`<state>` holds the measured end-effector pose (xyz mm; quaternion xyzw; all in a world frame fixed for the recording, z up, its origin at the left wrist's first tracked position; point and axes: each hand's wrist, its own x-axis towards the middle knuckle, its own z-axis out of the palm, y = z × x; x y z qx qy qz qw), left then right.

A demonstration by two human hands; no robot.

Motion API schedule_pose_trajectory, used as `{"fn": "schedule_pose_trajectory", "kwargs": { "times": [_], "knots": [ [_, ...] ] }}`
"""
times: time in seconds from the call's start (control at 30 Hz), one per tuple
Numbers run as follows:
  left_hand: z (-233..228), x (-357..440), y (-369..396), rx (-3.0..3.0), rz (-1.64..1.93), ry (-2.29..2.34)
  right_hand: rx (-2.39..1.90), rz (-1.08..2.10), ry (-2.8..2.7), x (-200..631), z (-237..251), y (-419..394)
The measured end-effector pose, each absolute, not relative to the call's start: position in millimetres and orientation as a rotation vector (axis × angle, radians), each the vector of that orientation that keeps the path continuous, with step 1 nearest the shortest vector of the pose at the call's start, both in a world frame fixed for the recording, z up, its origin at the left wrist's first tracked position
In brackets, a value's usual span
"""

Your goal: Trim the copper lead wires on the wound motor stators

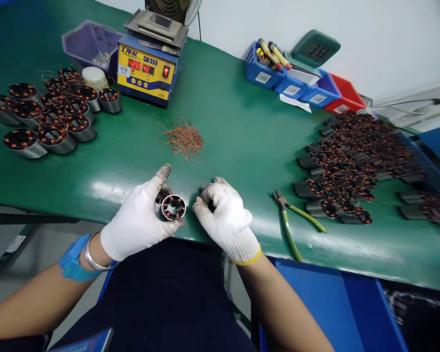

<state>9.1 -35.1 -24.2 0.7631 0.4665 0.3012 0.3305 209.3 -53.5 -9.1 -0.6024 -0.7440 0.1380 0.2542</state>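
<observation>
My left hand [135, 222], in a white glove, is wrapped round a small motor stator [164, 209]. The stator lies tilted, its round open end with copper windings facing up toward me. To its right, my right hand [223, 210] is closed in a white glove with a yellow cuff edge, knuckles up and fingers curled. Whatever those fingers may hold is hidden. Beyond both hands lies a loose pile of copper wire clippings [184, 139]. Green-handled cutting pliers [286, 208] rest on the green table [234, 142] to the right of my right hand, jaws spread.
Several stators [53, 115] stand at the left, near a purple bin [90, 44] and a blue-and-yellow CM 558 unit [146, 68]. Many more stators [348, 166] lie at the right. Blue boxes [291, 83], a red box [342, 93] and a digital clock [316, 48] line the back.
</observation>
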Motion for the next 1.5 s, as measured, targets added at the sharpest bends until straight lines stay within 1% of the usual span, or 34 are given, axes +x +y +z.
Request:
{"fn": "schedule_pose_trajectory", "kwargs": {
  "times": [0.07, 0.13, 0.3, 0.4, 0.43, 0.5, 0.6, 0.67, 0.73, 0.8, 0.93, 1.0, 1.07, 1.23, 1.3, 1.37, 1.5],
  "knots": [
    [-24.7, 7.7, -35.3, 1.967, 0.79, 1.214, -1.663, 0.276, -2.073, 214.9, -6.1, -53.6],
    [-24.5, 6.7, -35.8, 1.908, 0.799, 1.215, -1.662, 0.341, -2.086, 215.1, 1.7, -51.2],
    [-25.4, 8.9, -37.5, 1.806, 0.849, 1.215, -1.646, 0.759, -2.079, 193.4, 19.4, -33.7],
    [-26.2, 11.6, -37.6, 1.793, 0.858, 1.2, -1.636, 0.976, -1.892, 188.2, 15.2, -27.3],
    [-26.3, 12.2, -37.5, 1.794, 0.856, 1.195, -1.661, 0.97, -1.83, 190.3, 11.3, -27.5],
    [-26.1, 12.8, -37.2, 1.809, 0.86, 1.188, -1.732, 0.796, -1.802, 198.6, 2.3, -30.6],
    [-25.8, 12.5, -36.9, 1.829, 0.875, 1.173, -1.769, 0.431, -1.98, 213.0, -6.9, -35.9],
    [-25.7, 11.8, -36.5, 1.842, 0.872, 1.165, -1.753, 0.293, -2.128, 218.9, -5.9, -36.2],
    [-25.6, 11.0, -36.0, 1.851, 0.868, 1.16, -1.728, 0.216, -2.145, 219.9, 0.7, -33.1],
    [-25.3, 10.2, -35.5, 1.855, 0.865, 1.15, -1.711, 0.293, -2.065, 214.9, 9.9, -27.6],
    [-24.1, 10.2, -34.4, 1.897, 0.871, 1.125, -1.576, 0.753, -2.118, 193.2, 20.5, -16.4],
    [-24.1, 10.9, -33.9, 1.927, 0.896, 1.09, -1.455, 0.87, -2.12, 186.1, 18.8, -15.2],
    [-24.4, 11.6, -33.7, 1.934, 0.911, 1.062, -1.423, 0.859, -2.066, 186.5, 14.6, -19.6],
    [-21.6, 13.6, -33.9, 1.918, 0.915, 1.059, -1.432, 0.498, -2.057, 200.5, 4.9, -47.7],
    [-18.9, 14.2, -33.6, 1.945, 0.917, 1.039, -1.425, 0.427, -2.046, 200.9, 2.5, -55.5],
    [-16.7, 14.1, -33.1, 1.96, 0.899, 1.029, -1.496, 0.435, -2.012, 198.8, 1.5, -56.9],
    [-16.6, 11.5, -32.5, 1.967, 0.854, 1.045, -1.73, 0.608, -1.944, 201.6, 5.9, -48.1]
  ]
}}
